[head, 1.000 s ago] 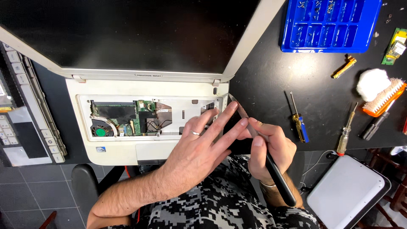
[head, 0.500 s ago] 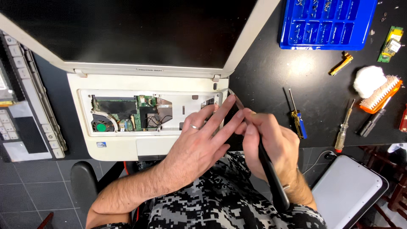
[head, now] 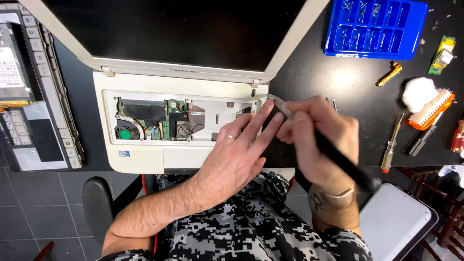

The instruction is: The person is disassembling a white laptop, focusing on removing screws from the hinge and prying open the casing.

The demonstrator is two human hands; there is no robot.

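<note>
At the opened white laptop's (head: 145,162) right edge, the right hand (head: 316,140) grips a black-handled pry tool (head: 333,154); the flat, empty left hand (head: 237,154) steadies. Slipping could gouge plastic.

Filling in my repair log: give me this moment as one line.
left hand: flat on white laptop base, right edge | right hand: holds black pry tool, tip at hinge corner | screen open, internals exposed

One white laptop (head: 145,159); two hands; one blue tray (head: 374,29), upper right; one orange brush (head: 432,108); two screwdrivers at the right edge.
</note>
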